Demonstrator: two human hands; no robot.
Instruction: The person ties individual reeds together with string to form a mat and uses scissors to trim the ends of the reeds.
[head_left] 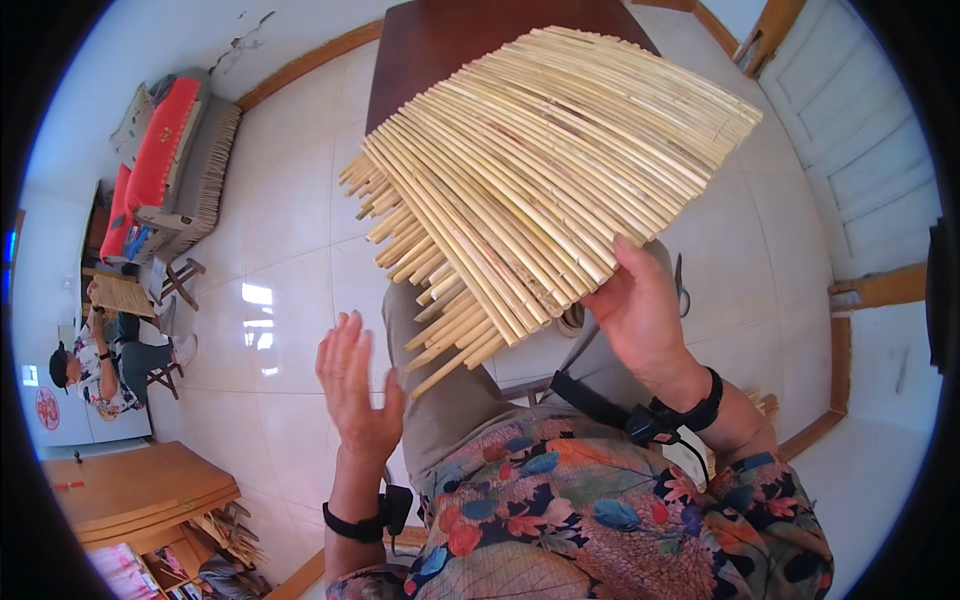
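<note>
The reed-stick mat (pixel 570 150) lies ahead of both hands, reaching out over the dark counter (pixel 425 45), its sticks running from far left to near right. The right hand (pixel 645 320) is nearer — pinching the near right edge, thumb on top, fingertips hidden. The left hand (pixel 358 390) is empty, thumb apart, just beside the protruding stick ends (pixel 450 350).

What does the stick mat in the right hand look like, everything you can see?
The stick mat is made of slender, straw-coloured sticks, apparently reed or bamboo, packed side by side, a few with reddish or darker marks. It fans out slightly and lies tilted. Uneven stick ends jut from beneath its left edge. The right hand grips its near right corner, thumb on top. It overlaps the dark table in view; whether it touches is unclear.
</note>
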